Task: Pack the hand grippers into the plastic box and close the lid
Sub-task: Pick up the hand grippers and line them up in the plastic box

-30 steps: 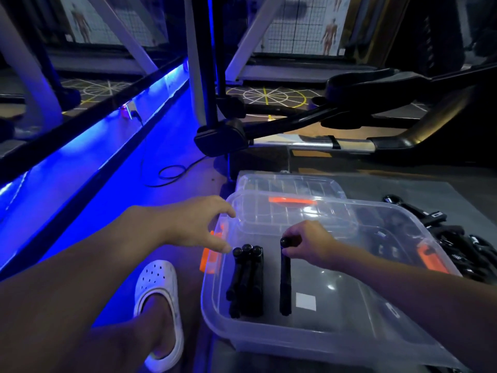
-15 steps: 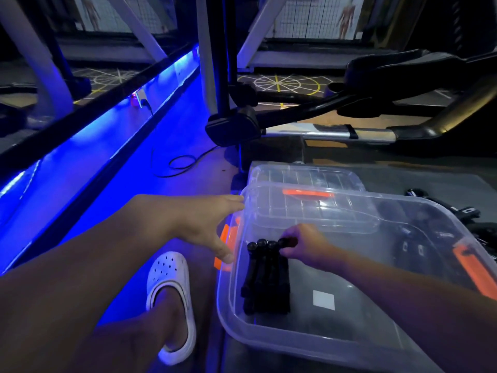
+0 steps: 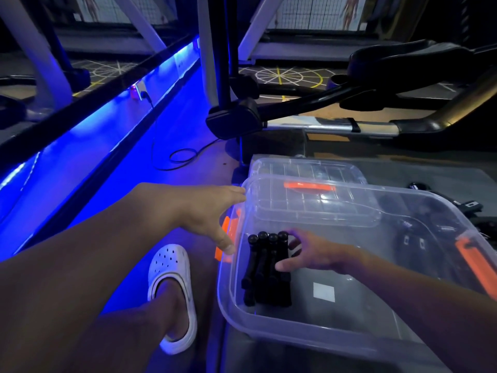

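A clear plastic box (image 3: 282, 331) with orange latches sits on the floor in front of me. Black hand grippers (image 3: 265, 267) lie side by side against its left inner wall. My right hand (image 3: 313, 253) is inside the box just right of them, fingers spread, touching the grippers but holding nothing. My left hand (image 3: 207, 214) rests on the box's left rim by the orange latch (image 3: 227, 232), thumb down the outside wall. The clear lid (image 3: 309, 181) lies behind the box. More black grippers (image 3: 468, 208) lie on the floor to the right, seen partly through the box wall.
My foot in a white clog (image 3: 170, 289) is left of the box. Black exercise machine frames (image 3: 295, 109) stand right behind the lid. A blue-lit strip (image 3: 80, 146) runs along the left, with a cable loop (image 3: 183, 157) on the floor.
My right hand slid the last gripper left against the others and let go of it, fingers now spread. The view shifted so the box sits further right.
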Motion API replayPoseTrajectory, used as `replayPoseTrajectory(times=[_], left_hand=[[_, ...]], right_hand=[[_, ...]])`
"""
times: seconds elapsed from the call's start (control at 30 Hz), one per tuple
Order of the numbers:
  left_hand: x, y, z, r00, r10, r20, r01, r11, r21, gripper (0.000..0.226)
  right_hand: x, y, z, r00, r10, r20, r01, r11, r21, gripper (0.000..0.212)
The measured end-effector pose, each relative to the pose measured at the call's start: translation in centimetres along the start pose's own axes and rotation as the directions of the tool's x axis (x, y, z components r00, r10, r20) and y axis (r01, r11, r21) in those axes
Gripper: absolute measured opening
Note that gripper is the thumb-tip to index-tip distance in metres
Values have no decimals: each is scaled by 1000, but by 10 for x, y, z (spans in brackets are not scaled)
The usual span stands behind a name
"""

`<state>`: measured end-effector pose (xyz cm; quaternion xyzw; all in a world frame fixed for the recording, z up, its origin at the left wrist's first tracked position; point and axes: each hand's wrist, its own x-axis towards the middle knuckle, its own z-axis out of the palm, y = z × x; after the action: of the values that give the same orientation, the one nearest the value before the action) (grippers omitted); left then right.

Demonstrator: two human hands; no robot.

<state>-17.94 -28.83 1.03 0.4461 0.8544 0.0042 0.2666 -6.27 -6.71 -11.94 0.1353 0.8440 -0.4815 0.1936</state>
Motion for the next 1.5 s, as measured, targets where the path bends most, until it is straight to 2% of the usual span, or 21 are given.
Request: replayPoseTrajectory(times=[0.13, 0.37, 0.43, 0.57, 0.73, 0.87, 1.2, 1.33, 1.5], left_hand=[[0, 2, 0, 1000, -16, 6, 16, 1000, -1, 108], [2, 2, 0, 1000, -22, -8, 22, 1000, 3, 108], [2, 2, 0, 1000, -22, -12, 22, 1000, 8, 108], [2, 2, 0, 1000, -25, -7, 25, 1000, 4, 110], [1, 4, 0, 1000, -27, -9, 27, 1000, 1, 108], [2, 4, 0, 1000, -29, -6, 29, 1000, 10, 108], [1, 3, 2, 1000, -27, -11, 27, 999, 19, 109], [1, 4, 1, 1000, -23, -6, 23, 999, 28, 107], [1, 5, 0, 1000, -23, -8, 23, 999, 26, 106]], right_hand=[[3, 6, 1, 1000, 5, 6, -5, 1000, -16, 74], [8, 17, -1, 997, 69, 33, -63, 986, -155, 121], [9, 19, 0, 996, 84, 30, -78, 983, -164, 128], [13, 25, 2, 997, 73, 1, -72, 991, -113, 126], [13, 25, 4, 1000, 27, 6, -27, 998, -48, 103], [12, 23, 4, 998, 46, 38, -46, 999, -7, 96], [17, 31, 6, 1000, 18, 16, -18, 1000, 0, 111], [16, 32, 6, 999, 22, 28, -23, 1000, 10, 106], [19, 35, 6, 999, 38, 29, -38, 999, -3, 120]])
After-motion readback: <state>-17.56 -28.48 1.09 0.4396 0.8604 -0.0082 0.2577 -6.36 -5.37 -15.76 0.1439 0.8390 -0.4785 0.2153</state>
